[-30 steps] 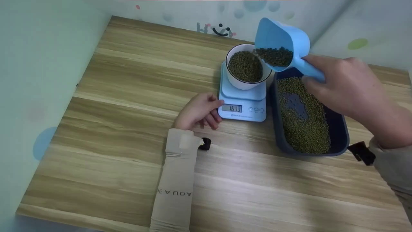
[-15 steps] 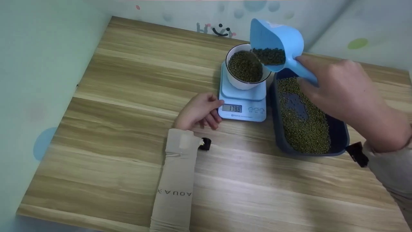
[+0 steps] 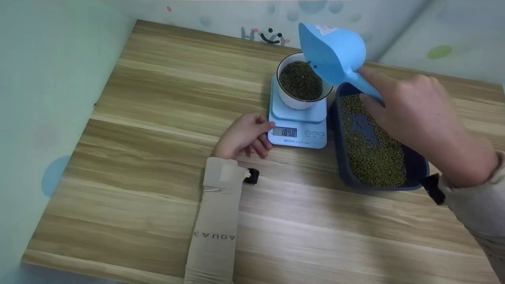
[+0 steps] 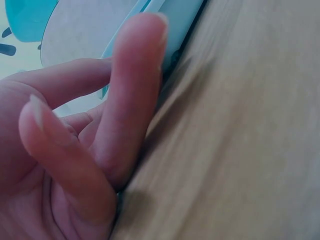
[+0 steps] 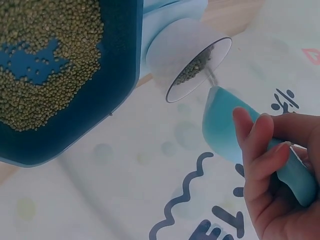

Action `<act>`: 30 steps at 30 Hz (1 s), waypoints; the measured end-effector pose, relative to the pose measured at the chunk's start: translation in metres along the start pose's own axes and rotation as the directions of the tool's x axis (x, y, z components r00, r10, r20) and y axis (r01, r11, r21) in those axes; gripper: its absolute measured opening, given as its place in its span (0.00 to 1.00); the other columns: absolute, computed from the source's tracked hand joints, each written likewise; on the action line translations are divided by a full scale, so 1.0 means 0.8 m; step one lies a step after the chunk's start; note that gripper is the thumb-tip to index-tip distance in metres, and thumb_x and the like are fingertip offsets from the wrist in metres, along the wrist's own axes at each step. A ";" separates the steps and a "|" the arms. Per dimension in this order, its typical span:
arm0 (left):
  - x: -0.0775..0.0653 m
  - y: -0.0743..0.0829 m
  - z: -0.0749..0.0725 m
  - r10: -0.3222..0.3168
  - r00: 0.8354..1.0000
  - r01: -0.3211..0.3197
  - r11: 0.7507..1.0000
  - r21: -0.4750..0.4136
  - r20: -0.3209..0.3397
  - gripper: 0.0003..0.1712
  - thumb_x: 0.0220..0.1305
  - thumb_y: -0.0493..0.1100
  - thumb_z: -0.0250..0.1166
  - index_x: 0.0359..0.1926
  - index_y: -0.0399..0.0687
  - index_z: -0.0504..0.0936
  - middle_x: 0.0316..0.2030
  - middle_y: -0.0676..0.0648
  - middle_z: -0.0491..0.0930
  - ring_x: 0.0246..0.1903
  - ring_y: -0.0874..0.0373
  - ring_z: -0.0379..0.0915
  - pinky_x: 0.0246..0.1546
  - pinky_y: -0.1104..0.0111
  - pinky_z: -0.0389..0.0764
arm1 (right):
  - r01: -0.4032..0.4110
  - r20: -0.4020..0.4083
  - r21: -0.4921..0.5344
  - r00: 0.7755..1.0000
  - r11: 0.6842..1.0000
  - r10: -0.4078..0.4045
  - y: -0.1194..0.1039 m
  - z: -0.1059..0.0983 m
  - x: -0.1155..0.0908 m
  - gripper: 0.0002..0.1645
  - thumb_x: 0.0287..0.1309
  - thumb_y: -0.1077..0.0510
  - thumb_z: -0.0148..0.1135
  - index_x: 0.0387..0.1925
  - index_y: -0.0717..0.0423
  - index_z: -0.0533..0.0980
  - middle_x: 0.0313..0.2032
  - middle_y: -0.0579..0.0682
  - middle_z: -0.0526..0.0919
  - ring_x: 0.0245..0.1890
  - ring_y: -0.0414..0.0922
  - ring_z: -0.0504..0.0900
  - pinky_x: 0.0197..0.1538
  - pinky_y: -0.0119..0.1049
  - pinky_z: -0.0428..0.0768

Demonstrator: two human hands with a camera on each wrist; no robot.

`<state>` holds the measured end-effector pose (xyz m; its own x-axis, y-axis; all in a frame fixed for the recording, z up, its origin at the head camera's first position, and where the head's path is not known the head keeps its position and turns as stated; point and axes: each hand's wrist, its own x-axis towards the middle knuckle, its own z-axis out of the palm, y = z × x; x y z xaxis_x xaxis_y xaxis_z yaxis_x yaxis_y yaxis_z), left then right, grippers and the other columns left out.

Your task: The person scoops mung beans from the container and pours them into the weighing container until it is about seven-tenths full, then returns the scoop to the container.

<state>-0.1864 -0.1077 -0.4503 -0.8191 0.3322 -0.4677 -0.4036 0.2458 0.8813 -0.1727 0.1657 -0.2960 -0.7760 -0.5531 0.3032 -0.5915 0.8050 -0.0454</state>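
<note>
My right hand (image 3: 420,110) grips the handle of a light blue scoop (image 3: 347,47), tilted steeply over a white bowl with a dark rim (image 3: 300,103). Only a few dark beans show in the scoop's mouth. Small green beans (image 3: 300,81), which look like mung beans, fill much of the bowl. Under the bowl is a light blue kitchen scale (image 3: 302,141), its display reading about 185.8. My left hand (image 3: 245,134) rests by the scale's front left corner, thumb touching its edge and other fingers loosely bent. In the right wrist view, the scoop (image 5: 225,122) meets the bowl's rim area.
Right of the scale stands a dark blue bin (image 3: 416,167) partly filled with the same beans, its floor showing in one patch. Everything stands on a wood-grain table (image 3: 158,118). A patterned wall (image 3: 221,19) rises behind, and a pale wall (image 3: 59,98) on the left.
My right hand has moved slightly left and tipped the scoop further, and its beans have poured into the bowl. The display has climbed from about 161.3 to 185.8. My left hand stays put.
</note>
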 end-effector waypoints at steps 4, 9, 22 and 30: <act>0.000 0.000 0.000 0.003 1.000 -0.003 1.000 0.010 -0.002 0.15 0.66 0.53 0.54 0.39 0.44 0.71 0.25 0.40 0.82 0.18 0.50 0.80 0.08 0.70 0.67 | 0.004 -0.010 -0.002 1.000 1.000 -0.004 0.000 0.001 -0.001 0.20 0.57 0.62 0.53 0.53 0.54 0.72 0.12 0.51 0.69 0.06 0.43 0.60 0.11 0.33 0.57; 0.001 0.000 -0.001 -0.005 1.000 0.005 1.000 -0.003 -0.006 0.15 0.66 0.53 0.54 0.40 0.44 0.71 0.26 0.39 0.82 0.18 0.49 0.80 0.08 0.69 0.67 | -0.014 -0.013 0.008 1.000 1.000 0.014 0.000 0.001 -0.004 0.21 0.56 0.62 0.54 0.54 0.55 0.73 0.11 0.51 0.70 0.06 0.42 0.60 0.10 0.33 0.58; 0.002 -0.001 -0.004 -0.022 1.000 0.022 1.000 0.001 0.000 0.15 0.66 0.53 0.54 0.40 0.45 0.71 0.27 0.39 0.82 0.19 0.50 0.80 0.08 0.70 0.67 | -0.417 0.002 0.171 0.906 0.893 0.423 -0.002 0.007 -0.058 0.24 0.59 0.49 0.55 0.52 0.62 0.74 0.24 0.60 0.78 0.13 0.44 0.67 0.14 0.25 0.60; 0.004 -0.010 -0.017 -0.027 1.000 0.027 1.000 0.003 0.003 0.16 0.66 0.53 0.54 0.40 0.44 0.70 0.27 0.38 0.82 0.20 0.49 0.81 0.08 0.70 0.67 | -0.685 0.138 0.265 0.723 0.678 0.677 0.000 0.055 -0.115 0.32 0.63 0.39 0.46 0.62 0.51 0.66 0.24 0.55 0.74 0.14 0.42 0.65 0.16 0.34 0.62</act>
<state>-0.1912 -0.1210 -0.4574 -0.8069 0.3279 -0.4913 -0.4240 0.2576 0.8683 -0.1109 0.2068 -0.3659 -0.9917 0.1154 0.0573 0.0727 0.8682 -0.4908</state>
